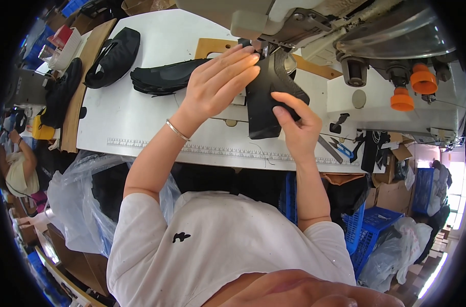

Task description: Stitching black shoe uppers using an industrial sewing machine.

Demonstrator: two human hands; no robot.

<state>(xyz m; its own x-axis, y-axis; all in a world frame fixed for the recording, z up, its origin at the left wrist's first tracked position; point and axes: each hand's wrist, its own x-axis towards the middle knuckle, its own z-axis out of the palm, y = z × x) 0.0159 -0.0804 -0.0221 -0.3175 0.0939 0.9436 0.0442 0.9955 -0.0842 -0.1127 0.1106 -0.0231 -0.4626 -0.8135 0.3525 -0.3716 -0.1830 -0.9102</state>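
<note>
While, in the head view, the left hand (pixel 220 79) lies flat, fingers extended, on a black flexible shoe-upper piece (pixel 263 115), the right hand (pixel 299 123) sets thumb and index finger on it; cannot tell if gripping. Piece sits under a grey-white sewing machine head (pixel 251 23), over a white worktable (pixel 161 123) with printed ruler strip (pixel 207 149). Stacked black pieces (pixel 166 78) left, blue-handled snips (pixel 344 148) right. Room: blue plastic crate (pixel 378 220), clear plastic bag (pixel 79 199).

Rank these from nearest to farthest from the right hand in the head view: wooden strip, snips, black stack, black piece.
1. Black piece: touched by the right hand.
2. Snips: right of that hand, on the table.
3. Black stack: left, past the other hand.
4. Wooden strip: far left, along the table's end.
</note>
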